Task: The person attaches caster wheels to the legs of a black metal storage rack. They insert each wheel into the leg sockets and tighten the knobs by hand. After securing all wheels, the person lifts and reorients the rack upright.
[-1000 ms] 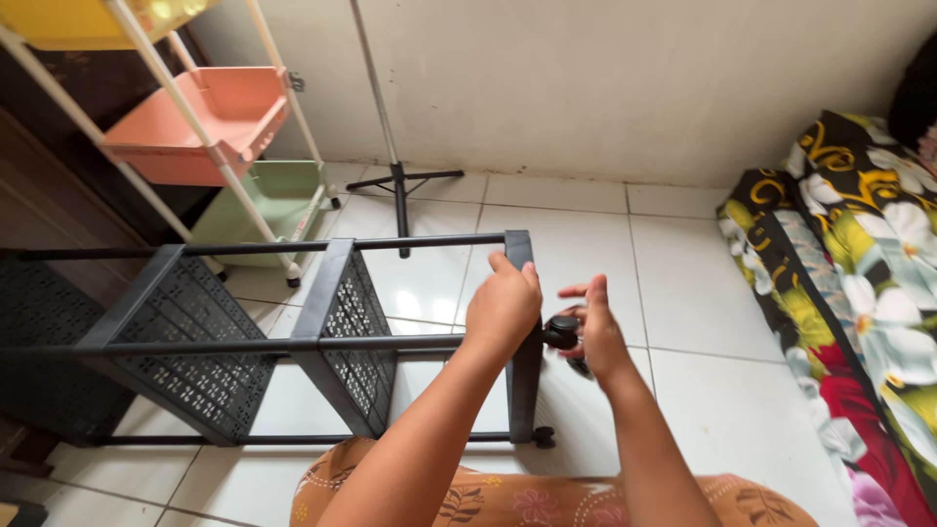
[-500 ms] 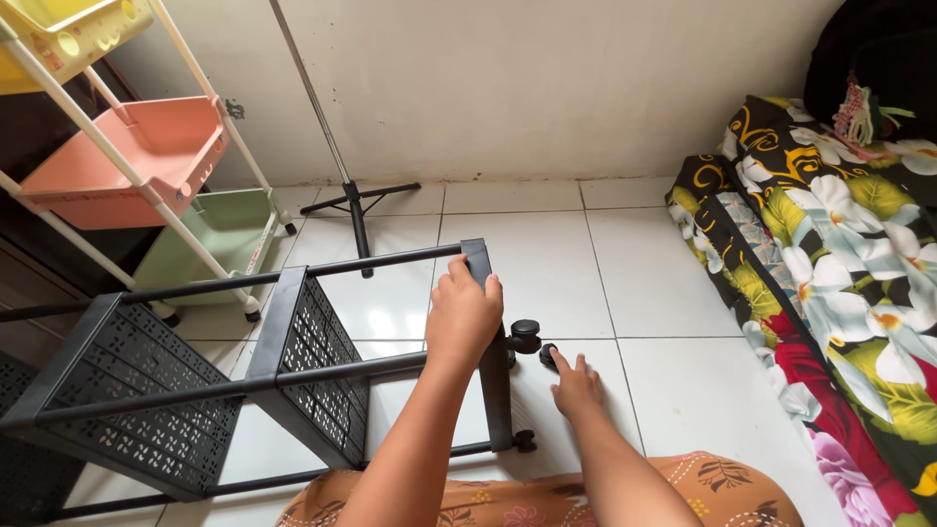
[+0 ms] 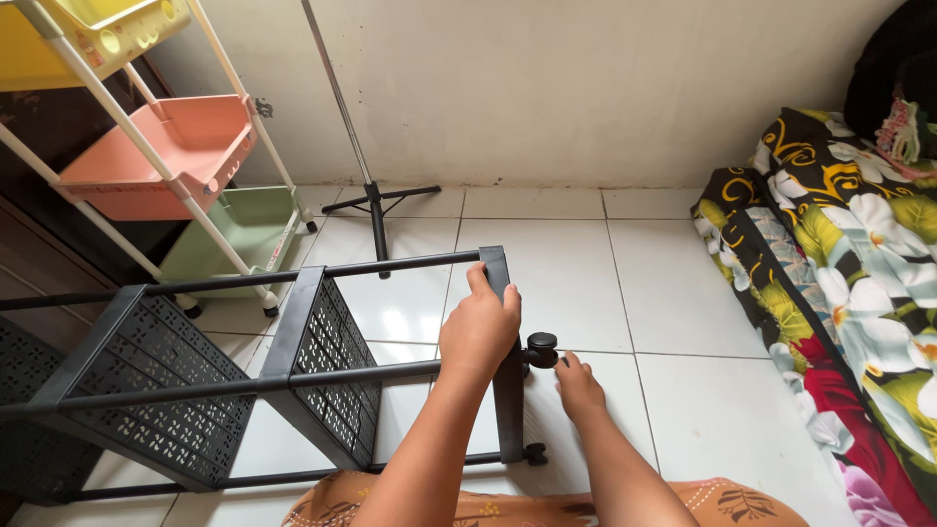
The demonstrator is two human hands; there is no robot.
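Black shelf rack (image 3: 195,381) lies on its side on the white tiled floor (image 3: 605,283), its end frame facing the person. Left hand (image 3: 480,327) rests on top of that end frame, fingers together and curled over its upper edge. A small black caster wheel (image 3: 542,349) sticks out from the frame just right of this hand. Right hand (image 3: 580,383) sits just beside the caster, fingers loosely bent with their tips at the wheel. Beyond the rack stands a pastel tray cart (image 3: 185,166); well right of it lies a floral mattress (image 3: 839,283).
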